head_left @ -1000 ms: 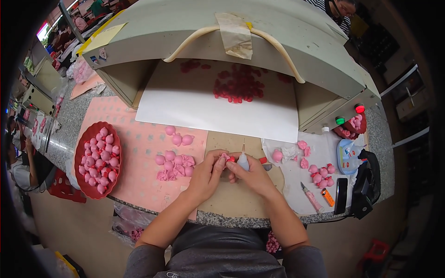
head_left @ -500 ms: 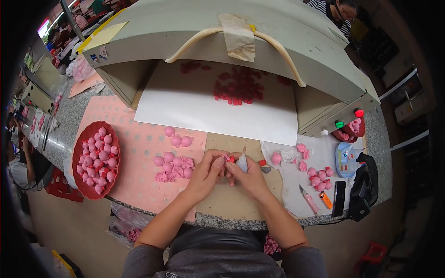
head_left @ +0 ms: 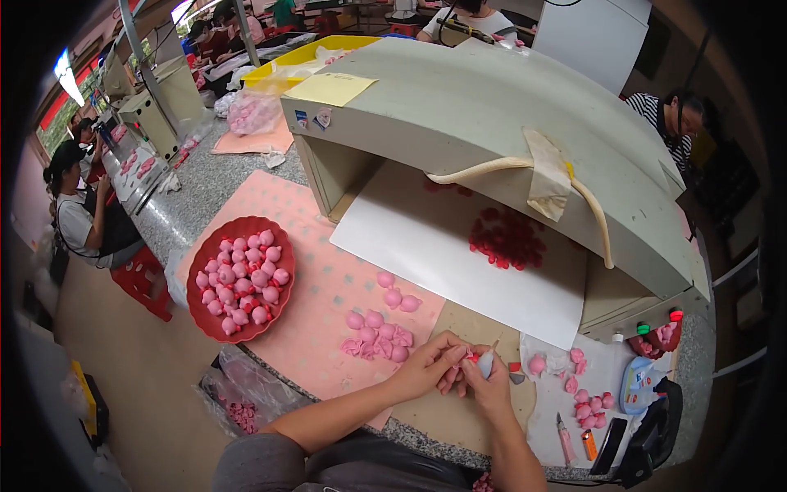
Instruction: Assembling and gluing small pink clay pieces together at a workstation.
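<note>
My left hand [head_left: 428, 366] pinches a small pink and red piece [head_left: 471, 357] over a tan board [head_left: 464, 410] at the table's front edge. My right hand [head_left: 489, 385] is closed around a small pale applicator bottle [head_left: 486, 363] whose thin tip points up, right against the piece. A loose pile of pink figures [head_left: 379, 338] lies just left of my hands on a pink mat [head_left: 324, 287]. More pink figures [head_left: 578, 387] lie on a white sheet to the right.
A red bowl [head_left: 199, 307] full of pink figures stands at the left. A grey hooded box [head_left: 492, 123] covers white paper [head_left: 443, 246] with small red pieces [head_left: 508, 238]. Small tools and bottles [head_left: 648, 381] lie at the right. Other people work at nearby benches.
The view has swung, so the bench now sits tilted and shifted right in the picture. My hands stay together on the small piece and the bottle.
</note>
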A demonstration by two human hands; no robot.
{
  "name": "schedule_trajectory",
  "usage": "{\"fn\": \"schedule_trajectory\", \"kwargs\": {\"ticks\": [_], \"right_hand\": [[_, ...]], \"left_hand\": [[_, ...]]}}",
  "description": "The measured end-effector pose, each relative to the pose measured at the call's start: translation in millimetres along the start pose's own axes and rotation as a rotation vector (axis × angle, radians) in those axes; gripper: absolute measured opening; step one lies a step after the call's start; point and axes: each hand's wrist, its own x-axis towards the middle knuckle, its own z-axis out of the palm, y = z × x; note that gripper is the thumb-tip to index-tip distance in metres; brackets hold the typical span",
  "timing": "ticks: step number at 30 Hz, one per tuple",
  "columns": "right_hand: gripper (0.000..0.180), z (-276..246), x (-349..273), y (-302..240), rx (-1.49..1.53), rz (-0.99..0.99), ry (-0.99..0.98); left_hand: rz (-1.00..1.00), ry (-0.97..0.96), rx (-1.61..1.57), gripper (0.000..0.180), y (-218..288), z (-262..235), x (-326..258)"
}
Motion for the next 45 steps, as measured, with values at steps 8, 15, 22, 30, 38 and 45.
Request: {"fn": "schedule_trajectory", "kwargs": {"ticks": [8, 15, 22, 30, 38, 45], "right_hand": [[0.017, 0.4, 10.0, 9.2, -0.001, -0.002, -0.013], [0.016, -10.9, 0.4, 9.3, -0.014, -0.004, 0.031], [0.014, 2.7, 5.5, 17.1, -0.047, -0.081, 0.106], [0.017, -1.2, 6.8, 10.5, 0.202, 0.019, 0.047], [0.021, 1.6, -5.5, -2.9, 0.429, 0.052, -0.013], [0.036, 3.2, -7.8, -4.4, 0.126, -0.011, 0.142]], "left_hand": [[0.014, 0.05, 0.021, 0.026, -0.1, -6.2, 2.3], [-0.003, 0.013, -0.026, 0.024, -1.4, 5.5, 5.5], [-0.003, -0.065, -0.204, 0.026, -9.1, -4.6, 4.7], [-0.046, -0.067, -0.219, 0.033, -1.4, 0.1, 6.8], [0.361, 0.02, 0.307, 0.04, -6.1, 0.8, 0.0], [0.071, 0.105, -0.329, 0.033, -12.3, -5.1, 13.8]]}}
